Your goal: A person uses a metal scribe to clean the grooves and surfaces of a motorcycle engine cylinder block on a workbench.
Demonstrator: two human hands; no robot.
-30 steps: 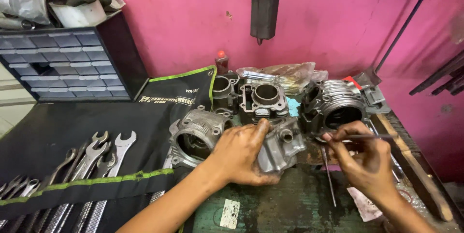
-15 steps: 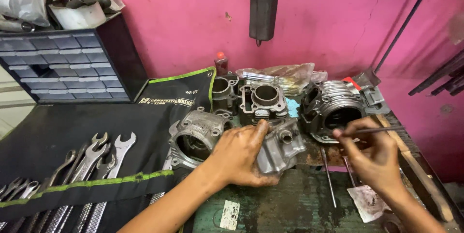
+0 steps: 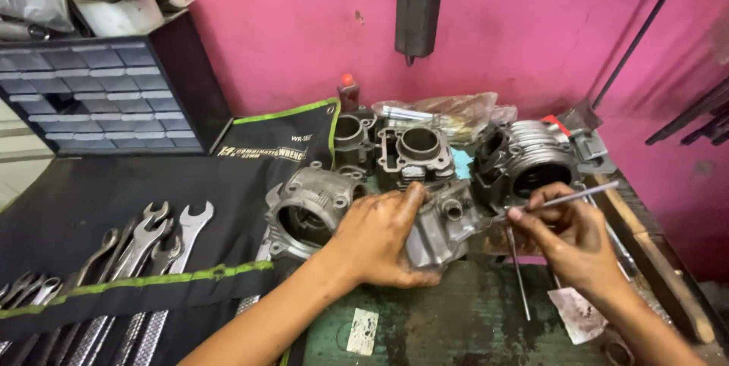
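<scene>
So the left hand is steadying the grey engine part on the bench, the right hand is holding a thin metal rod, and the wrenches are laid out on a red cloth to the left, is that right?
Not quite. The head view shows the wrenches lying on a black cloth with green trim, not a red one. The rest holds: the left hand steadies the grey engine part and the right hand holds a thin metal rod.

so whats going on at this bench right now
A person's left hand grips a grey metal engine part on the green bench. The right hand holds a thin metal rod, its tip at the part. More engine cylinders stand behind, and wrenches lie in a black tool roll at left.
</scene>
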